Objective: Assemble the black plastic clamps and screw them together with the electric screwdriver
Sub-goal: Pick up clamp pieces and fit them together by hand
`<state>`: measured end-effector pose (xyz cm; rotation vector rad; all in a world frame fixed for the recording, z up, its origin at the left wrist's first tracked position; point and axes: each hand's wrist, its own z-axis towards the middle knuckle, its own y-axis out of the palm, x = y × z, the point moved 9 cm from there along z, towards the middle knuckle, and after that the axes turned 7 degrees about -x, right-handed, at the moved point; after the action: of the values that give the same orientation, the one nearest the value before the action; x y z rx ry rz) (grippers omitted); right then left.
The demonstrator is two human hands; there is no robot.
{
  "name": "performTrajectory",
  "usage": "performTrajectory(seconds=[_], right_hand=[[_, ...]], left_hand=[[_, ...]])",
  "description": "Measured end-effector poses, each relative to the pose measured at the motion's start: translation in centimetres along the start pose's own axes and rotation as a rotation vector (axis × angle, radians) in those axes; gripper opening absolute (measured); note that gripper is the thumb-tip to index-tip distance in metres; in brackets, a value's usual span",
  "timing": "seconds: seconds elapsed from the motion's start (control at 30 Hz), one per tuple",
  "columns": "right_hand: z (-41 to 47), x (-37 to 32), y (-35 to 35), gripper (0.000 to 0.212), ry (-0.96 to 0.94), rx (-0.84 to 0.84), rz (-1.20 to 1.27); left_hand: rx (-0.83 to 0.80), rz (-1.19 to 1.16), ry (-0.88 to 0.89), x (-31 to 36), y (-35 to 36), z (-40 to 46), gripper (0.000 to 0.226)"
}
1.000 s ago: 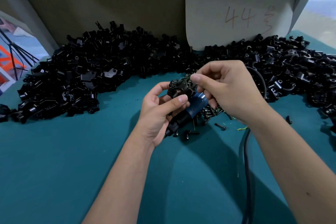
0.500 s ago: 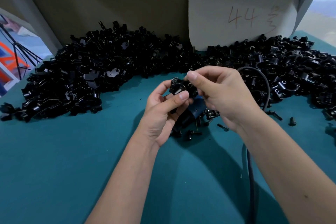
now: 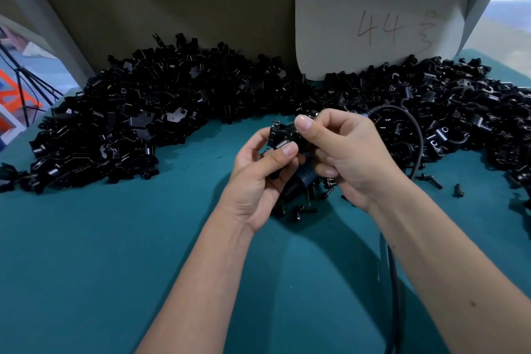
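A black plastic clamp is held above the teal table between both hands. My left hand grips it from below, thumb across its front. My right hand pinches its top right with thumb and fingers. A screw head sticks up at the clamp's upper left. The electric screwdriver, dark blue and black, lies on the table under my hands, mostly hidden. Its black cable loops behind my right hand.
Large heaps of black clamp parts run along the back, one left and one right. Loose screws lie under and right of my hands. A white card marked "44" leans on the back wall.
Both hands lifted the clamp a little higher and further from the screwdriver. My right hand's fingers shifted onto the clamp's top right.
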<state>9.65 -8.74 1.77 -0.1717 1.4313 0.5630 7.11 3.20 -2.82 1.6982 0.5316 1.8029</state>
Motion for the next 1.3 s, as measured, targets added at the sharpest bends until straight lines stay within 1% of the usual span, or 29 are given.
performTrajectory(seconds=[0.03, 0.07, 0.13, 0.23, 0.27, 0.33, 0.4, 0.5, 0.53, 0.6, 0.7, 0.73, 0.8, 0.87, 0.97, 1.07, 1.1, 1.17, 1.23, 1.3], right_hand=[[-0.04, 0.24, 0.42, 0.024, 0.004, -0.043, 0.050], [-0.12, 0.41, 0.79, 0.025, 0.011, -0.087, 0.103], [-0.21, 0.51, 0.90, 0.026, 0.020, -0.118, 0.125], [-0.14, 0.35, 0.59, 0.010, -0.003, -0.042, 0.075], [-0.10, 0.41, 0.55, 0.010, -0.004, -0.001, 0.090], [-0.10, 0.55, 0.46, 0.019, -0.009, 0.044, 0.117], [-0.20, 0.45, 0.77, 0.016, -0.008, 0.013, 0.136], [-0.41, 0.28, 0.81, 0.015, 0.001, -0.025, 0.129], [-0.43, 0.21, 0.72, 0.015, -0.006, -0.008, 0.113], [-0.39, 0.23, 0.64, 0.009, -0.025, 0.042, 0.096], [-0.30, 0.52, 0.65, 0.019, -0.029, 0.089, 0.112], [-0.33, 0.56, 0.70, 0.019, -0.027, 0.079, 0.117], [-0.40, 0.55, 0.95, 0.014, -0.018, 0.026, 0.132], [-0.44, 0.54, 0.86, 0.014, -0.013, 0.009, 0.130], [-0.47, 0.44, 0.46, 0.012, -0.038, 0.086, 0.083], [-0.55, 0.79, 0.42, 0.026, -0.035, 0.152, 0.084], [-0.55, 0.92, 0.43, 0.028, -0.030, 0.145, 0.091], [-0.53, 0.92, 0.85, 0.022, -0.024, 0.077, 0.126], [-0.47, 0.84, 0.98, 0.017, -0.022, 0.019, 0.148], [-0.44, 0.84, 0.67, 0.013, -0.022, 0.037, 0.113]], left_hand=[[0.010, -0.010, 0.000, 0.04, -0.11, 0.01, 0.048], [0.021, -0.017, -0.002, 0.08, -0.18, 0.00, 0.047], [0.034, -0.013, -0.005, 0.10, -0.32, -0.01, 0.044], [0.020, 0.036, -0.018, -0.08, -0.28, -0.07, 0.044], [0.011, 0.052, -0.029, -0.17, -0.13, -0.11, 0.046], [0.012, 0.054, -0.040, -0.25, 0.05, -0.17, 0.052], [0.048, 0.029, -0.016, 0.00, -0.27, -0.13, 0.054], [0.064, 0.014, -0.007, 0.00, -0.61, 0.02, 0.044], [0.062, 0.025, -0.011, 0.00, -0.58, 0.01, 0.042], [0.044, 0.058, -0.025, -0.11, -0.43, 0.02, 0.044], [0.036, 0.099, -0.036, -0.33, -0.31, 0.12, 0.052], [0.049, 0.101, -0.035, -0.34, -0.40, 0.11, 0.052], [0.074, 0.092, -0.013, -0.09, -0.71, 0.10, 0.045], [0.067, 0.052, -0.005, -0.03, -0.83, 0.10, 0.041], [0.046, 0.073, -0.015, -0.05, -0.59, -0.04, 0.041], [0.024, 0.121, -0.017, -0.08, -0.07, -0.15, 0.047], [0.040, 0.129, -0.017, -0.02, -0.07, -0.19, 0.046], [0.078, 0.107, -0.004, 0.16, -0.47, -0.19, 0.046], [0.083, 0.054, -0.004, 0.17, -0.73, -0.21, 0.049], [0.066, 0.069, -0.018, 0.02, -0.73, -0.18, 0.044]])
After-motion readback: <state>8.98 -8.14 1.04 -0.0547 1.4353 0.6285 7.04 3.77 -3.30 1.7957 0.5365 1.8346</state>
